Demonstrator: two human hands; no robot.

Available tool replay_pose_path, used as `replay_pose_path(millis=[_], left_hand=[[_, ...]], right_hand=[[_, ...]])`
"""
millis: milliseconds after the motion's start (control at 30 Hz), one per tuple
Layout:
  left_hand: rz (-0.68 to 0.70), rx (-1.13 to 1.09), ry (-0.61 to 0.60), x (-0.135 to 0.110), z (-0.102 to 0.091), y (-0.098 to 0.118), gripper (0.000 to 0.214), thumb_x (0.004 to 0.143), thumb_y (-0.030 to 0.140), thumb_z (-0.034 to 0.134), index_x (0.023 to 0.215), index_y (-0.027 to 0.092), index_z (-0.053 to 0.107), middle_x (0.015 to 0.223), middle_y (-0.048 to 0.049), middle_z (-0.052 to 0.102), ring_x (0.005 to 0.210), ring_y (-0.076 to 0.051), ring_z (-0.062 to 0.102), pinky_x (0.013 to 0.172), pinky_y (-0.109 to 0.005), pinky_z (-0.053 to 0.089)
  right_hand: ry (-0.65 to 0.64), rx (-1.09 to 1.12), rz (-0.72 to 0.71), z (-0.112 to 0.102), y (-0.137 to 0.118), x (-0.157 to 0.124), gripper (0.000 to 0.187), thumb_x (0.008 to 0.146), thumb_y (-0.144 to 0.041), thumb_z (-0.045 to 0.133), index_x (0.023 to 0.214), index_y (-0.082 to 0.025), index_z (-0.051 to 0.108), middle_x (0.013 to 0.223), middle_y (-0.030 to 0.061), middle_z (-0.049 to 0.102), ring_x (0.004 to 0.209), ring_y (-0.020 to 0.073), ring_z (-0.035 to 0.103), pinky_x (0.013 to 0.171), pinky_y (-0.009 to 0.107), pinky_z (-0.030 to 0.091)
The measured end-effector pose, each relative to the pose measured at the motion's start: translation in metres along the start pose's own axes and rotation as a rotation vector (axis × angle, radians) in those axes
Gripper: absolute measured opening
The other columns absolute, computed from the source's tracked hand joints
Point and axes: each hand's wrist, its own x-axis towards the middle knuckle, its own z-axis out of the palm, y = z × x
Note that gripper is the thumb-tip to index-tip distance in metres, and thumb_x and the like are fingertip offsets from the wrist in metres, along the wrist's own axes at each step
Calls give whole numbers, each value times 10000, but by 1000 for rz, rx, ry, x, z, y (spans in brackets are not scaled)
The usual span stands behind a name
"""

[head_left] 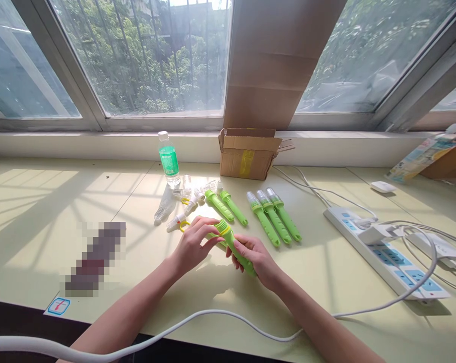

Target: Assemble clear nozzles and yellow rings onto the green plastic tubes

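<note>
My right hand (260, 259) is wrapped round a green plastic handle (246, 263) with a threaded open-looking top, tilted up to the left. A yellow ring (225, 231) sits around its neck, and the fingers of my left hand (193, 243) pinch there. Part of another green piece shows behind my left fingers, mostly hidden. Just beyond lie two uncapped green handles (220, 205). To the right, three green handles with clear caps (271, 219) lie side by side. White fittings (177, 222), some with yellow rings, and clear caps (163, 209) are scattered left of the handles.
Behind the pieces stand a water bottle (169, 160) and an open cardboard box (246, 156). A power strip (382, 257) with plugs and cables lies on the right. One white cable (228, 313) crosses the table's front near my forearms. A blurred dark object (95, 259) lies left.
</note>
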Motion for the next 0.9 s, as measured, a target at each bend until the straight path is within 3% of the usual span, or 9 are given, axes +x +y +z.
replay_pose_path(millis=[100,200,367,633,900], left_hand=[[2,-19,-18,0,0,1,176,809,162,700,927,192,573,1060,-94,671,970,-212,603,818,-384,539],[3,-39,-36,-1,0,1,238,793,177,722,978,193,572,1101,-103,660,1003,-223,602,850,-405,533],[2,-28,-27,-1,1,-1,172,830,100,652,954,192,576,1063,-95,669,996,-208,600,813,-369,541],[29,4,3,-1,0,1,154,835,108,647,943,199,586,1067,-79,678,992,-202,613,824,-368,541],[18,33,13,1,-1,3,73,843,189,669,865,199,599,1038,-75,682,964,-201,620,811,-366,545]], right_hand=[[2,34,27,0,1,0,322,920,-441,546,816,-148,631,701,16,614,432,65,470,376,190,337],[15,49,32,2,2,0,266,893,-433,594,946,-173,609,688,2,625,387,65,445,326,179,289],[21,40,47,3,2,0,270,836,-390,679,975,-193,556,653,-19,638,331,58,409,294,169,264],[-33,-7,-3,-1,-3,-1,325,890,-477,586,939,-164,657,754,17,610,514,102,541,440,221,396],[-44,9,63,1,1,-2,394,908,-530,506,931,-170,664,695,11,592,436,89,432,405,227,290]])
